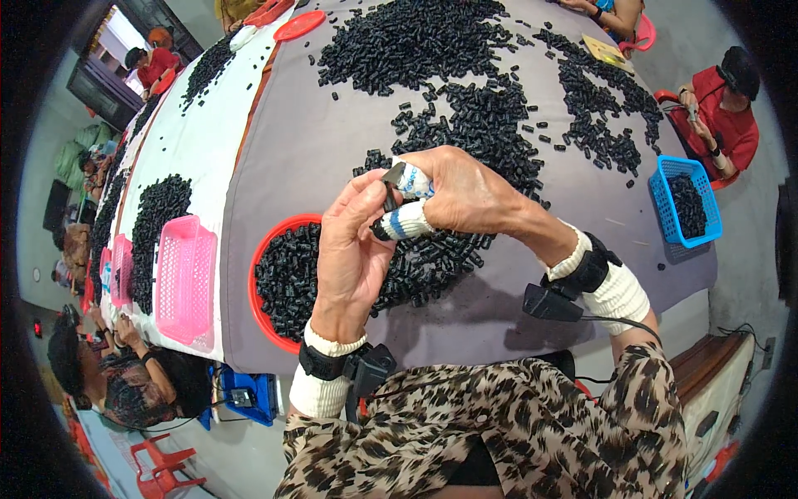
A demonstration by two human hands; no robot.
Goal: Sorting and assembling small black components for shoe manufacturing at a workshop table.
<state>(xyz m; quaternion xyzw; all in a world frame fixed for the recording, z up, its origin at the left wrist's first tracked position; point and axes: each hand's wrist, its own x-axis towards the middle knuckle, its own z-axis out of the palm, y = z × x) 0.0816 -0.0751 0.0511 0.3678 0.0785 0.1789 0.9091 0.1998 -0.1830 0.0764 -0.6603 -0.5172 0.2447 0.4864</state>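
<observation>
My left hand [349, 237] is raised over the basin, thumb and fingertips closed on a small black piece [390, 200]. Meeting it from the right, my right hand [474, 193] is closed around a small thing wrapped in white and blue printed material [412, 180], with a dark, flat tip [393, 174] against the left fingertips. A white knit cover with a blue stripe [405, 222] sits on a digit of the right hand; its end is black. Below the hands, a red basin [256, 279] holds many short black parts [287, 270].
Black parts [416, 41] lie heaped across the grey-covered table [283, 150]. A blue basket [665, 200] stands at the right edge, a pink basket [187, 279] at the left. Other people [727, 125] sit around the tables. Cables run from my wrist straps [553, 302].
</observation>
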